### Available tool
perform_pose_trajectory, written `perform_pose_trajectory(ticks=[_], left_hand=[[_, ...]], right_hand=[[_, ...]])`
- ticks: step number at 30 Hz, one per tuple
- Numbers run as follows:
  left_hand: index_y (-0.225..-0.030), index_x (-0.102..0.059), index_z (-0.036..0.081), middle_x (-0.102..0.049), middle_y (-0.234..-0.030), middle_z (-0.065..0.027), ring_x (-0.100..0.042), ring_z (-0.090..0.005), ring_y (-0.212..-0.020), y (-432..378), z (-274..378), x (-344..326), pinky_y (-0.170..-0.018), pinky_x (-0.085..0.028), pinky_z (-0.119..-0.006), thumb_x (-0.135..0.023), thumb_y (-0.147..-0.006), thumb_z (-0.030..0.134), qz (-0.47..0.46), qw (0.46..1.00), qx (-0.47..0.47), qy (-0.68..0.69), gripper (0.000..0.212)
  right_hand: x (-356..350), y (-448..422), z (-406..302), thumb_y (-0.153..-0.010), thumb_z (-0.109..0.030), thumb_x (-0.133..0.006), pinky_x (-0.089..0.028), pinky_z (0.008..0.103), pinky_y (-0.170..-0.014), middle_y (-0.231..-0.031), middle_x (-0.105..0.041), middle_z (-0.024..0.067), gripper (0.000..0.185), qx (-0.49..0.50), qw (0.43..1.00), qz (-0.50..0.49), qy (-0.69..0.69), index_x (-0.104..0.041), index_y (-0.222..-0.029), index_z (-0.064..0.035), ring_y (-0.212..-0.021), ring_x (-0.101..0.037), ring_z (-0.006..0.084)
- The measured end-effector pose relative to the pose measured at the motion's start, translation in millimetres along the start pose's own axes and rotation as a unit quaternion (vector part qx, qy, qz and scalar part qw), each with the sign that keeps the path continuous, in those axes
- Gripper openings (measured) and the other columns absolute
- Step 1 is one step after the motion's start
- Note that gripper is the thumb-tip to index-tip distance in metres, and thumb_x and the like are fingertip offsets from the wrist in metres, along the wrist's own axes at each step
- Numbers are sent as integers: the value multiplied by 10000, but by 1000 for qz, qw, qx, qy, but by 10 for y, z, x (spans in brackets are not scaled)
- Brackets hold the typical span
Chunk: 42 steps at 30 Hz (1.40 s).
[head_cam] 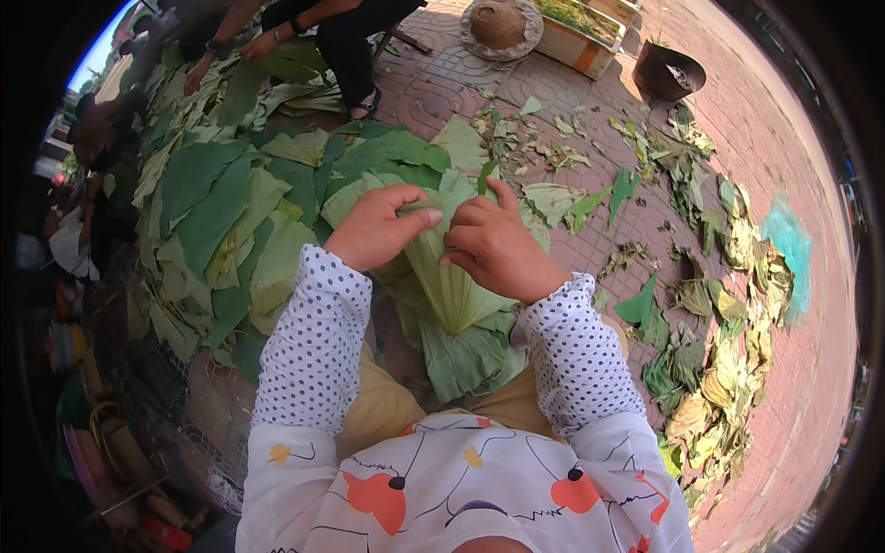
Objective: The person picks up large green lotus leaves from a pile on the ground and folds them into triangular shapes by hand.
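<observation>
A folded pale-green lotus leaf (pixel 453 297) fans out between my hands above my lap, its veins meeting at a point towards me. My left hand (pixel 384 225) pinches the leaf's upper left edge between thumb and fingers. On the other side, my right hand (pixel 501 245) is curled against the leaf with its fingers bent onto it. A small dark-green leaf strip (pixel 487 177) sticks up by my right index finger; whether I grip it is unclear. Below hangs another bundle of leaves (pixel 470 363), between my knees.
A broad heap of lotus leaves (pixel 207 207) lies to the left. Beyond it, a co-worker's hands (pixel 259 45) handle leaves. Withered leaves (pixel 719 373) and a teal net-like heap (pixel 788 256) lie right. A straw hat (pixel 498 24), planter box (pixel 574 41) and dark bucket (pixel 667 72) stand ahead.
</observation>
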<state>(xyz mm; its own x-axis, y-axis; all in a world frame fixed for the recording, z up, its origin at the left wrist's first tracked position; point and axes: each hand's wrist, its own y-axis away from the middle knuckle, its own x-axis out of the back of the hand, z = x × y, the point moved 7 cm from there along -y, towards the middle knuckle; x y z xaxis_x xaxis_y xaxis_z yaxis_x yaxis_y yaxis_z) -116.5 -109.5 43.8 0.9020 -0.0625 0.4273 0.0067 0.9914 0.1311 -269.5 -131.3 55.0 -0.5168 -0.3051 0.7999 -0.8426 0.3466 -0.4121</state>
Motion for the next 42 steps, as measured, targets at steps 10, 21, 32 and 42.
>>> perform_pose_trajectory(ticks=[10, 21, 32, 42], left_hand=[[-1037, -690, -1, -688, -935, -3, -590, -84, -869, -14, -38, 13, -799, -482, -269, -659, -939, 160, 7, 1000, -2, -10, 190], [-1042, -695, 5, -689, -933, 4, -586, -73, -865, -30, -62, 86, -796, -481, -261, -671, -934, 175, 32, 999, 7, 20, 203], [-1043, -699, 6, -683, -897, 9, -576, -73, -834, -36, 2, 44, -768, -471, -260, -679, -925, 166, 35, 999, 0, -2, 199], [-1025, -698, 7, -673, -890, 24, -565, -61, -824, -34, -164, 145, -761, -467, -248, -679, -932, 156, 86, 994, 44, 41, 176]], right_hand=[[-64, 59, 53, -760, -244, -810, -226, 624, -1134, -926, -613, 45, 233, -42, 999, -4, -10, -686, -901, -107, -995, -605, 257], [-171, 34, 82, -750, -241, -810, -177, 658, -1144, -926, -634, 23, 193, -11, 999, -39, -27, -686, -811, -106, -1124, -579, 221], [-171, 38, 23, -731, -228, -811, -93, 722, -1140, -893, -636, -2, 158, -29, 1000, 0, 5, -721, -785, -109, -1220, -532, 263], [-229, 44, -42, -705, -230, -810, -119, 698, -1158, -789, -625, 5, 175, 13, 998, -14, 55, -686, -734, -111, -1111, -603, 231]])
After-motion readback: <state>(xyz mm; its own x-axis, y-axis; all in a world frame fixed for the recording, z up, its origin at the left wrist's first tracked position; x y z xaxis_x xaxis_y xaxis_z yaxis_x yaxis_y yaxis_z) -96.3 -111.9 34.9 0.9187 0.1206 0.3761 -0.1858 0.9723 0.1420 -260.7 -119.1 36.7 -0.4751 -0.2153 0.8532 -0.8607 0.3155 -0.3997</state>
